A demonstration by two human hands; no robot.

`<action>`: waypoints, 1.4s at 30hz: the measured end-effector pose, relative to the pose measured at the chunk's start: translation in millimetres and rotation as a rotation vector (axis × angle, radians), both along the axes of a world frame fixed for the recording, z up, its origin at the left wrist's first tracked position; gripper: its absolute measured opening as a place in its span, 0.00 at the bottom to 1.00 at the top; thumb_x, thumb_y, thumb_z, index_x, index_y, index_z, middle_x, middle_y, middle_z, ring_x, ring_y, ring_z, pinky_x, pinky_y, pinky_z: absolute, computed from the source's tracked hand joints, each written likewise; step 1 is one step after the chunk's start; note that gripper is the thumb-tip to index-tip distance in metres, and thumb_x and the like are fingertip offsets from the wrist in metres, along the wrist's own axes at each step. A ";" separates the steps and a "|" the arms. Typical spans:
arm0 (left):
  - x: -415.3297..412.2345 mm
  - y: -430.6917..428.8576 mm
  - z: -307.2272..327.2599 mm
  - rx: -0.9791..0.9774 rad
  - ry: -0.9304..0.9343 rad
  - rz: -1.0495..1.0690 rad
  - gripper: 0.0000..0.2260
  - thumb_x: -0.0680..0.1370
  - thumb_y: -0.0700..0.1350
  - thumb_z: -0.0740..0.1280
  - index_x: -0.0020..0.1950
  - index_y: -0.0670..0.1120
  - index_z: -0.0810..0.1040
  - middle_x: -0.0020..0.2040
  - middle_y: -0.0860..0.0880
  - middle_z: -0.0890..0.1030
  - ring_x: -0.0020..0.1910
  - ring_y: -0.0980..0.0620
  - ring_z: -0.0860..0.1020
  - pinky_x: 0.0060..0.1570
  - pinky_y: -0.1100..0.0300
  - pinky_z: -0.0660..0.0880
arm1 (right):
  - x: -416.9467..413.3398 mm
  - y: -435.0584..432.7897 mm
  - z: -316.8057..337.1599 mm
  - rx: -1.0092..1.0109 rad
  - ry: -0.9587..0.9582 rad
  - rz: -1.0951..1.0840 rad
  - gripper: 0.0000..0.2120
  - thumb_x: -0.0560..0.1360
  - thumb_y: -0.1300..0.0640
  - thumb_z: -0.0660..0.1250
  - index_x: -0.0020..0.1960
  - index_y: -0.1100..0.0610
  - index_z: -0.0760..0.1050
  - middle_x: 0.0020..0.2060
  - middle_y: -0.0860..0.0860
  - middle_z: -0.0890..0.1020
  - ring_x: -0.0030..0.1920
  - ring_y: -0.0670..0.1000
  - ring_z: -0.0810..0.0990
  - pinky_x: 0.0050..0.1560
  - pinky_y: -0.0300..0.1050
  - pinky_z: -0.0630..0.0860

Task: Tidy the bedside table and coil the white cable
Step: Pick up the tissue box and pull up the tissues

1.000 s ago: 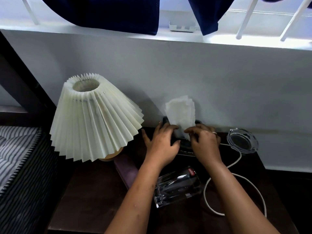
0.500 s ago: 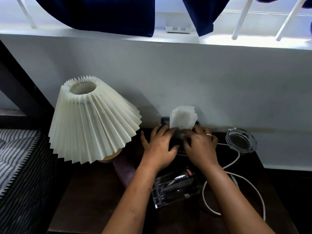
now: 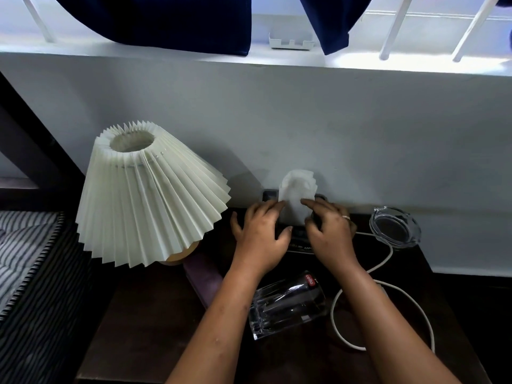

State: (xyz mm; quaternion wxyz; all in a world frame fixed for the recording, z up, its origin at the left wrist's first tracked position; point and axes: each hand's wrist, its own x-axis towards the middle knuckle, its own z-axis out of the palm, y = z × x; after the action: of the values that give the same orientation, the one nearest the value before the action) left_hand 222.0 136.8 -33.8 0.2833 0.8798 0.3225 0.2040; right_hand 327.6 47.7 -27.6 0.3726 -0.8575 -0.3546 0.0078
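Observation:
A white tissue (image 3: pixel 297 196) sticks up from a black tissue box (image 3: pixel 300 235) at the back of the dark bedside table (image 3: pixel 155 322). My left hand (image 3: pixel 260 234) rests on the box's left side with its fingertips at the tissue. My right hand (image 3: pixel 329 231) presses the tissue's right side with its fingers. The white cable (image 3: pixel 385 289) lies loose in a wide loop on the table's right half. A clear glass (image 3: pixel 288 304) lies on its side between my forearms.
A pleated cream lamp (image 3: pixel 146 200) stands at the table's left. A glass ashtray (image 3: pixel 394 227) sits at the back right by the wall. A purple flat object (image 3: pixel 202 275) lies under my left forearm. A striped mattress (image 3: pixel 25 261) borders the left.
The tissue has been pushed down into the box and now stands shorter and crumpled. Both hands have stayed on the box, fingers working at the tissue.

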 end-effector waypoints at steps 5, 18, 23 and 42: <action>3.5 -1.8 -3.1 -0.013 0.050 -0.022 0.24 0.74 0.55 0.63 0.69 0.56 0.65 0.72 0.56 0.65 0.72 0.54 0.55 0.69 0.39 0.45 | -1.8 0.9 0.0 -0.007 0.011 -0.057 0.18 0.72 0.59 0.62 0.58 0.45 0.78 0.61 0.45 0.78 0.64 0.54 0.69 0.62 0.54 0.60; -2.6 7.0 -1.1 -0.122 -0.069 0.005 0.26 0.72 0.49 0.68 0.69 0.56 0.65 0.77 0.50 0.53 0.75 0.46 0.52 0.72 0.49 0.56 | 15.7 -19.3 8.0 0.054 0.063 -0.146 0.15 0.67 0.50 0.69 0.52 0.49 0.72 0.54 0.52 0.78 0.56 0.58 0.75 0.54 0.53 0.72; -10.3 9.8 -0.5 -0.255 -0.126 -0.076 0.27 0.70 0.43 0.71 0.67 0.55 0.66 0.72 0.48 0.62 0.69 0.48 0.66 0.67 0.58 0.65 | 25.3 -28.8 1.6 -0.111 0.268 -0.105 0.34 0.58 0.35 0.73 0.58 0.49 0.70 0.52 0.51 0.80 0.52 0.55 0.79 0.50 0.49 0.75; -5.3 3.3 -14.8 -0.398 -0.056 -0.197 0.46 0.74 0.39 0.67 0.74 0.54 0.33 0.77 0.51 0.36 0.75 0.55 0.37 0.69 0.64 0.42 | 19.7 -25.4 -23.1 0.189 0.216 0.004 0.26 0.72 0.54 0.71 0.68 0.54 0.68 0.48 0.43 0.77 0.49 0.41 0.77 0.48 0.27 0.67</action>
State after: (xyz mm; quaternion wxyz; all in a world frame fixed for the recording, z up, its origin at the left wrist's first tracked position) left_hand 216.7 140.1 -48.6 0.4787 0.8279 0.2608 0.1319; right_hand 347.3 22.3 -50.8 0.4877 -0.8121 -0.3133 0.0674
